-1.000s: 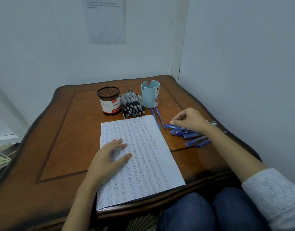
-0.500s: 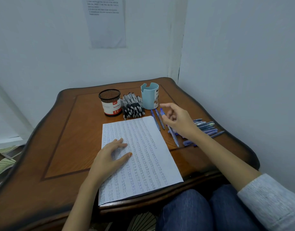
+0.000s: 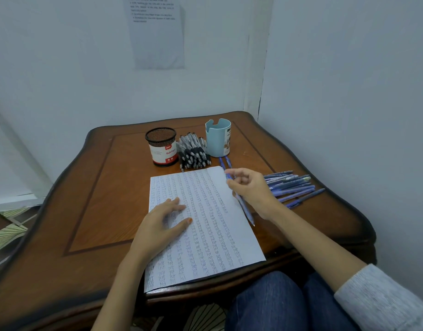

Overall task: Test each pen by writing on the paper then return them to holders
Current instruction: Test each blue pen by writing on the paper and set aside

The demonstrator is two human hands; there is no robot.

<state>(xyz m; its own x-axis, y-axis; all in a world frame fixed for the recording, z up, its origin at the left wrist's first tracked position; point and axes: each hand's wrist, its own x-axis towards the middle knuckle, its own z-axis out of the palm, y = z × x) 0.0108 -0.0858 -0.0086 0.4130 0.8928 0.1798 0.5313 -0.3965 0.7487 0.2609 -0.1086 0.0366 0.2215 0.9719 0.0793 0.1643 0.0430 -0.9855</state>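
Right hand [image 3: 251,189] grips a blue pen [image 3: 245,209] over the paper's [image 3: 212,235] right edge; left hand [image 3: 162,223] lies flat, fingers straight, on the paper, which overhangs the table's [image 3: 98,199] near edge. Wide wood shows left of the paper; the blue pen pile [image 3: 291,187] sits by the right edge. A second ago the right hand was on that pile; it now carries the pen to the sheet.

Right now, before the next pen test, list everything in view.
table: one, brown wood.
paper: one, white, written over, table centre.
mesh holder: one, black, behind paper, left.
blue holder: one, light blue, behind paper, right.
black pens: heap, uncounted, between holders.
loose pens: two, blue, before blue holder.
blue pens: heap, uncounted, table's right.
wall sheet: one, white, above.
held pen: one, blue, over paper's right edge.
left hand: flat on paper.
right hand: grip round held pen.
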